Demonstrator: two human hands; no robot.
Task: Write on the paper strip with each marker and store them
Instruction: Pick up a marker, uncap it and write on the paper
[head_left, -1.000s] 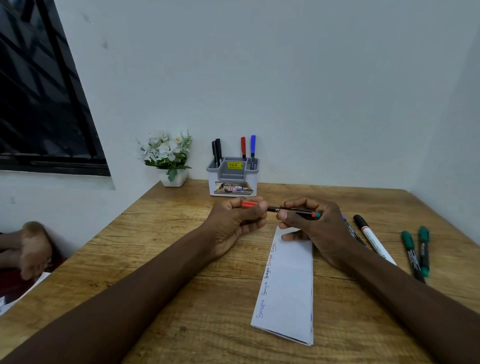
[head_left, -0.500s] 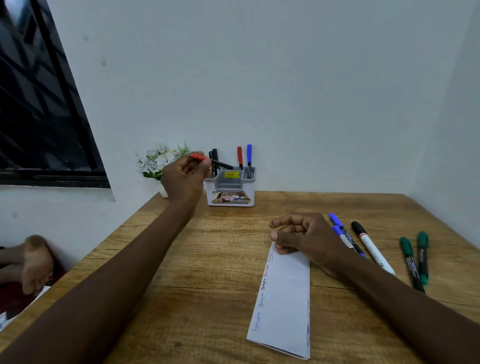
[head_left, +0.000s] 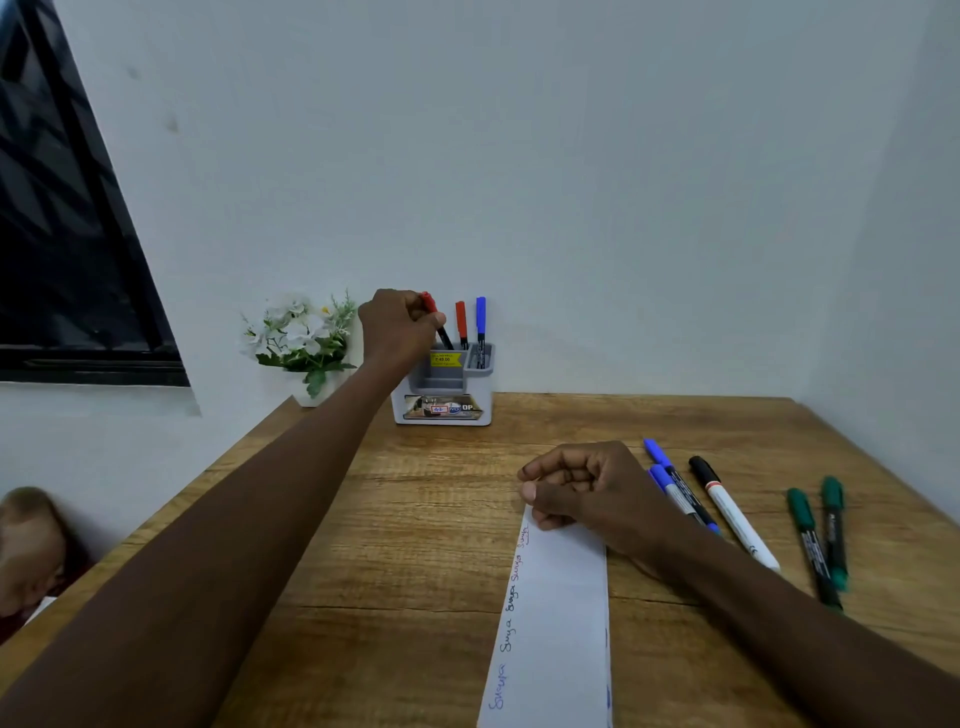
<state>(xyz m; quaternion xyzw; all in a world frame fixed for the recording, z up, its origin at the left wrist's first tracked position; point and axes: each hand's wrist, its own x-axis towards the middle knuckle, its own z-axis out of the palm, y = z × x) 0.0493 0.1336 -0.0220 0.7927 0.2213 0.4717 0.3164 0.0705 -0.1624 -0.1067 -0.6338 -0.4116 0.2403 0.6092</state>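
**Desk:** What does your feed give you on the left hand?

**Operator:** I see the left hand (head_left: 397, 325) up at the grey organizer (head_left: 441, 395) by the back wall. Its fingers and thumb pinch the red-capped marker (head_left: 435, 318). The marker stands steep, cap up, with its dark barrel pointing down into the organizer's left rear part. Half a second ago I had it lying nearly flat, out to the left of the organizer. A second ago both hands held it over the paper.

**Desk:** Is it seated in a slot?

**Operator:** I cannot tell, because the hand covers its lower end. The hand also hides the black pens I saw there earlier. An upright red marker (head_left: 461, 322) and an upright blue marker (head_left: 480, 319) stand just to its right.

**Desk:** And the right hand?

**Operator:** The right hand (head_left: 582, 488) is clenched with nothing in it. It rests on the far end of the paper strip (head_left: 561, 613), much where it sat half a second ago. The strip lies flat on the wooden table (head_left: 415, 519), with handwriting running along its left edge.

**Desk:** The other markers?

**Operator:** They lie on the table to the right of that hand. Two blue markers (head_left: 670, 486) lie side by side, with a white marker with a black cap (head_left: 732, 512) just beside them. Two green markers (head_left: 808, 540) lie further right, close together. A pot of white flowers (head_left: 304, 332) stands left of the organizer.
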